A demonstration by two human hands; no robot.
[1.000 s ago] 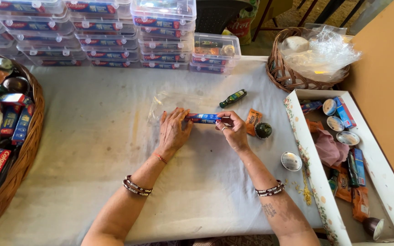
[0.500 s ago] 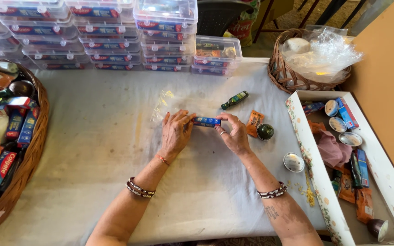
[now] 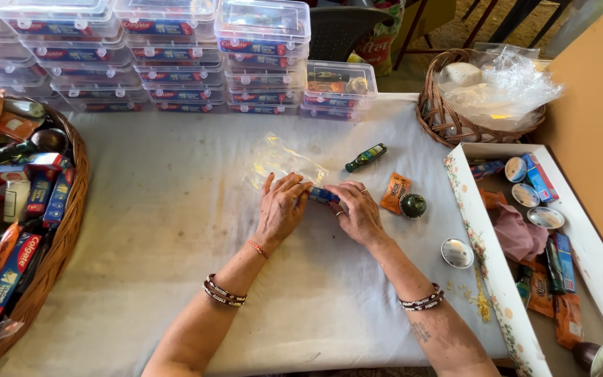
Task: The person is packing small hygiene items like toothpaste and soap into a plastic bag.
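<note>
My left hand (image 3: 280, 209) and my right hand (image 3: 359, 211) meet over a small blue carton (image 3: 323, 196), each gripping one end; only its middle shows between my fingers. A clear plastic bag (image 3: 284, 162) lies flat just beyond my left hand. To the right of my right hand lie an orange sachet (image 3: 394, 192), a small dark green round tin (image 3: 412, 205) and, farther back, a small green bottle (image 3: 366, 157) on its side.
Stacks of clear plastic boxes (image 3: 259, 56) line the table's far edge. A wicker basket (image 3: 57, 244) of cartons stands at left, another basket (image 3: 448, 115) with plastic wrap at back right. A white tray (image 3: 479, 244) of small items is at right, a silver round lid (image 3: 457, 253) beside it.
My hands have closed in over the blue carton, which now shows less between them. The view has shifted slightly.
</note>
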